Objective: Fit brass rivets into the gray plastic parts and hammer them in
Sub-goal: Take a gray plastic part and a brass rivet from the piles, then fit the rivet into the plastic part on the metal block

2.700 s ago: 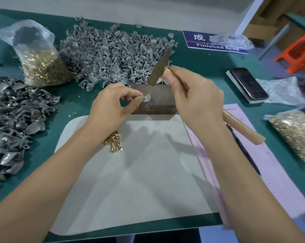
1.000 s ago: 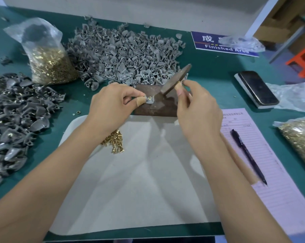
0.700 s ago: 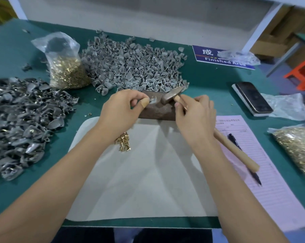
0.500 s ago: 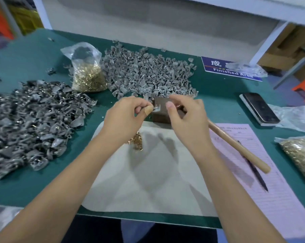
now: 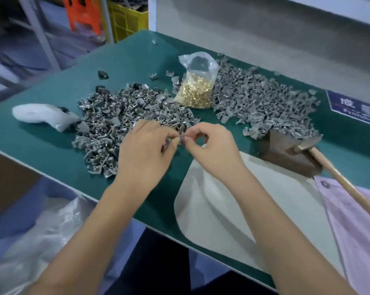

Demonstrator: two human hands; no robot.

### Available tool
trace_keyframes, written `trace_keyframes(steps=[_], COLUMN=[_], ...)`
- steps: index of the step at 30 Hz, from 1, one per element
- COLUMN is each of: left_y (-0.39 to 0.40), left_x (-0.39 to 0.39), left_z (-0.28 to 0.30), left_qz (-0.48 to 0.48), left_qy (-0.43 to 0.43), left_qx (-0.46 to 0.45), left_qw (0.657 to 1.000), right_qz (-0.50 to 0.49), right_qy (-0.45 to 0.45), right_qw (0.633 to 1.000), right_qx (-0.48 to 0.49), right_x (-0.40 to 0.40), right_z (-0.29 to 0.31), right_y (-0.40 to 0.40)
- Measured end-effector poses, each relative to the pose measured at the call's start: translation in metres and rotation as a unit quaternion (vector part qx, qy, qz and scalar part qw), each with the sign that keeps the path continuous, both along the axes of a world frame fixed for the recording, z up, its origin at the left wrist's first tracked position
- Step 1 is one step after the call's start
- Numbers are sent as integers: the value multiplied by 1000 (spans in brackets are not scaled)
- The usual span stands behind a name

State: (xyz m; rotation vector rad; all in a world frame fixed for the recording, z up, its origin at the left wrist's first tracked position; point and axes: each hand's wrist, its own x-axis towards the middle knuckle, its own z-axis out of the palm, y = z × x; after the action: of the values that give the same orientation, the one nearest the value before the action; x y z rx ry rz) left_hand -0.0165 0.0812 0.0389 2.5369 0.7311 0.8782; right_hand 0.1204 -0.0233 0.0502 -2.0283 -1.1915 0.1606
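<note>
fingers [image 5: 180,139] on gray part [image 5: 182,133] (near table edge [image 5: 52,174])

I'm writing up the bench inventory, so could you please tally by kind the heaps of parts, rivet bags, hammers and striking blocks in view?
Heaps of gray plastic parts: 2 (left heap, right heap)
Bag of brass rivets: 1
Hammer: 1
Brown block: 1
Total: 5

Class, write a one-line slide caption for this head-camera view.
Both hands, left hand and right hand, pinch a small gray part over the parts pile; hammer lies aside.
</note>
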Motion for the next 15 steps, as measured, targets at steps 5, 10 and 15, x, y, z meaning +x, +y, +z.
trace_keyframes(steps=[5, 10, 15], left_y=[25, 37, 26], left_x=[-14, -14, -8], left_z=[-6, -11, -8], left_qz=[43, 49, 15], left_qy=[12, 18, -25], left_qx=[4, -13, -16], left_qw=[999, 999, 999], right_qz=[26, 34, 18], right_qy=[-32, -48, -52], right_qw=[998, 998, 998], right_qx=[-39, -34, -27], right_x=[-10, -13, 0], right_z=[-1, -4, -1], right_y=[38, 52, 35])
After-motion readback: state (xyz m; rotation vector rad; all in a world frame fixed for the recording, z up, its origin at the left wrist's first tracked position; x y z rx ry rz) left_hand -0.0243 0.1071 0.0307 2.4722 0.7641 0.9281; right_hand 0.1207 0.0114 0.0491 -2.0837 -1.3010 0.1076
